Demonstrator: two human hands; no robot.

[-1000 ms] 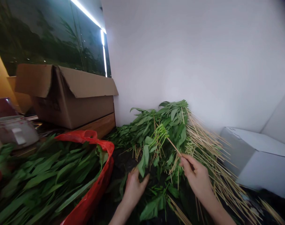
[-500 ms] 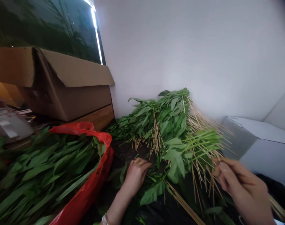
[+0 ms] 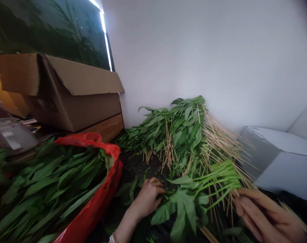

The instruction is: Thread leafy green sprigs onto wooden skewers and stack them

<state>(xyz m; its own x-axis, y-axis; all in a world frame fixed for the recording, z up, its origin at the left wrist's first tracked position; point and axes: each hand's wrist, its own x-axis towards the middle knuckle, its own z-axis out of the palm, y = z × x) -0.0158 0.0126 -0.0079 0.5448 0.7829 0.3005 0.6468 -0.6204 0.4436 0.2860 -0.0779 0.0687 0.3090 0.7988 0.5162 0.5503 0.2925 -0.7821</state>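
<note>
1. As the right hand (image 3: 269, 214) shifts from the middle of the frame to the lower right, its grip stays narrow, thumb and fingers pinched around a thin stick (image 3: 236, 192).
2. On that stick sits the leafy bunch (image 3: 225, 172), right of the lower centre, with pale stems lined up close to the fingertips and broad leaves drooping leftward. A second ago it was higher, near the middle; now it hangs in front of the pile.
3. For the work in hand, this seems to mean that the bunch is threaded and steered by the right hand alone.
4. At the lower centre, the left hand (image 3: 149, 197) has changed from spread fingers to a curled shape beside loose greenery. Whether its grip holds anything, I cannot tell.
5. Behind both hands, the pile of leafy bunches (image 3: 186, 128) looks unchanged, its bare sticks (image 3: 219, 131) fanning to the right; the held bunch resembles these.
6. Farther out, the red bag (image 3: 115, 152) at the lower left is full of loose leaves (image 3: 49, 182), so more raw stock appears available.
7. At the edges, a cardboard box (image 3: 87, 108) stands upper left and a white box (image 3: 289, 168) lower right. Both sit differently in the frame, as the view has shifted.
</note>
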